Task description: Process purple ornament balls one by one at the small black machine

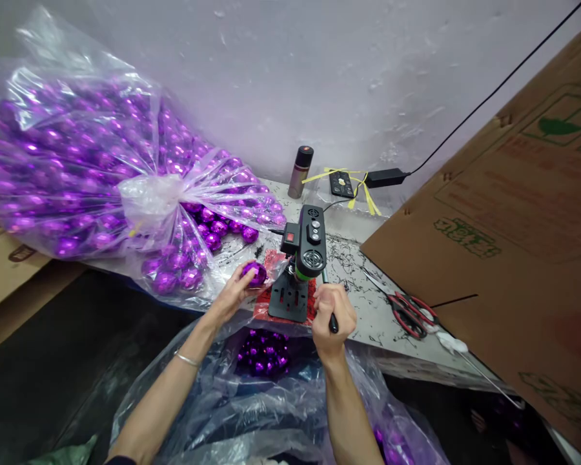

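Observation:
Between the fingers of my left hand is a shiny purple bauble, just left of a small black bench drill press. My right hand is wrapped round the press's lever handle, whose black end shows below the fist. The press has a slotted black base plate standing on a red sheet. To the left, a big clear plastic bag full of purple baubles spills several onto the bench. Below the bench edge, more purple baubles lie in another clear bag.
Red-and-black scissors and a thin metal rod lie on the right, beside a large cardboard box. A spray can, a black card and a power adapter stand by the wall. Dark shavings litter the bench.

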Demonstrator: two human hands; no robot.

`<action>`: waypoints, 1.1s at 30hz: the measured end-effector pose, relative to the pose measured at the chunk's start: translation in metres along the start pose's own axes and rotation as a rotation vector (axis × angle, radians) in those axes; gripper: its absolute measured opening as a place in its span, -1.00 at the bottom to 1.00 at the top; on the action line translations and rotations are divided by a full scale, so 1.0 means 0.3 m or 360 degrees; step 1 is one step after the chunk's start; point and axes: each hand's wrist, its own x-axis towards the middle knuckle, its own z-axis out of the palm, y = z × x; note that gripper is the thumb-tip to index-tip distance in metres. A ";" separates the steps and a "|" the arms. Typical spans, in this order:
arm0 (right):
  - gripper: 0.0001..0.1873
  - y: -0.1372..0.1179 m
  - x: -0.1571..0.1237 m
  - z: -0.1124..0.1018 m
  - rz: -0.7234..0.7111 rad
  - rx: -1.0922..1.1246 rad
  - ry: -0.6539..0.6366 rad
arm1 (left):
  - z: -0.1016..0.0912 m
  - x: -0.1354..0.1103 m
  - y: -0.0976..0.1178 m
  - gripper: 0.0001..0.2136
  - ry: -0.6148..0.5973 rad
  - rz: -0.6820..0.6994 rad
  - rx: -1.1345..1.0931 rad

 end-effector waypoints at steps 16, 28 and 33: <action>-0.71 -0.003 0.001 -0.017 -0.0052 -0.0076 -0.0078 | 0.181 0.017 -0.155 -0.48 -0.0103 0.0790 0.1366; -0.70 -0.004 -0.006 -0.017 -0.0020 -0.0078 -0.0077 | 0.176 0.023 -0.196 -0.45 -0.0021 0.0869 0.1423; -0.71 -0.009 -0.002 -0.018 -0.0003 -0.0050 -0.0075 | 0.184 0.038 -0.227 -0.45 -0.0005 0.0985 0.1513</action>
